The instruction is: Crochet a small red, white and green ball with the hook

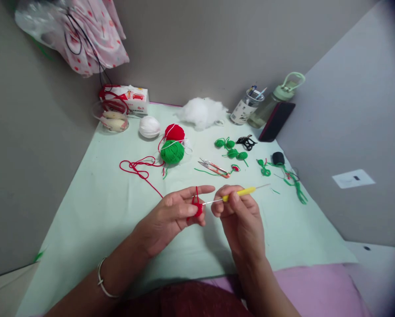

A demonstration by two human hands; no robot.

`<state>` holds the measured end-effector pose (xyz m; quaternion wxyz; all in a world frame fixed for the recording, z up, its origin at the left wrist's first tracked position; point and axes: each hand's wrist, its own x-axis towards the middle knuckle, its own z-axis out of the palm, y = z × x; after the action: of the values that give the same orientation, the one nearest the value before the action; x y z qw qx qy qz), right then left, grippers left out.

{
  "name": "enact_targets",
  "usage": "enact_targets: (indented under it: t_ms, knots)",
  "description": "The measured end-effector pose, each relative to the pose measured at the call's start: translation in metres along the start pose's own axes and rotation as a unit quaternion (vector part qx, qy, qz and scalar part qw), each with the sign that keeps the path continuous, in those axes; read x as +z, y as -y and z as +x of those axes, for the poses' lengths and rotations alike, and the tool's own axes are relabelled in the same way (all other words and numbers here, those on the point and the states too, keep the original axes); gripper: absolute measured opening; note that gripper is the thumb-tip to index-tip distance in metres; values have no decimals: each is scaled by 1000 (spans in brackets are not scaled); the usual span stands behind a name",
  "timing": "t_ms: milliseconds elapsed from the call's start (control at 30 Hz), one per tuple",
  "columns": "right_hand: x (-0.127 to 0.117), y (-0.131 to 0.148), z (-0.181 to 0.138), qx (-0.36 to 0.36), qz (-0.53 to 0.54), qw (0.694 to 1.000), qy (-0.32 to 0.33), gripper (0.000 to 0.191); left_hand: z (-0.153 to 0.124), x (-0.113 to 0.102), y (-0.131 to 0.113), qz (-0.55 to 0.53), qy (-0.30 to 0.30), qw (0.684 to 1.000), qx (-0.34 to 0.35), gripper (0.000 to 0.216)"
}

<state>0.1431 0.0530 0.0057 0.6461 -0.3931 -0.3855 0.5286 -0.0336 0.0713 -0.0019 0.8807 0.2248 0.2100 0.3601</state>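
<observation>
Left hand (171, 215) pinches a small red crochet piece (197, 208) between thumb and fingers, forefinger stretched out with red yarn (141, 169) looped over it. Right hand (238, 211) is closed around a yellow-handled crochet hook (240, 193), its metal tip at the red piece. Both are held just above the pale green table (94, 211). Green yarn ball (172, 152), red yarn ball (175, 132) and scissors (213, 167) lie beyond.

A pale green surface (94, 211) carries a green yarn ball (172, 152). Touching it from behind sits a red yarn ball (175, 132), with a white yarn ball (149, 127) behind and to its left. A loose red strand (138, 167) trails off its left side. Right of it lie snips (213, 167) and green crocheted pieces (232, 149). White stuffing (202, 112) lies behind it to the right.
</observation>
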Motion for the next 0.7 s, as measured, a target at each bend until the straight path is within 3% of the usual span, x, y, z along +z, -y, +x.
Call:
enact_targets:
  t_ms: [100, 200, 333, 400, 533, 600, 700]
  knots:
    - [-2, -1, 0, 52, 27, 998, -5, 16, 1, -2, 0, -3, 10, 1000, 0, 42]
    - [-3, -9, -2, 61, 37, 997, 11, 16, 2, 2, 3, 37, -46, 998, 32, 39]
    - [1, -24, -8, -54, -68, 996, 11, 10, 5, 13, 13, 146, -189, 959, 151, 41]
    - [3, -27, -11, -113, -146, 983, -6, 11, 6, 17, 17, 173, -215, 947, 167, 46]
    - [3, -21, -11, -110, -225, 968, 25, 11, 8, 18, 17, 161, -221, 948, 164, 65]
    - [0, -19, -8, -70, -210, 974, 47, 10, 9, 15, 13, 153, -212, 951, 162, 71]
    - [-6, -19, -3, -16, -135, 990, 47, 9, 8, 8, 6, 170, -169, 961, 139, 60]
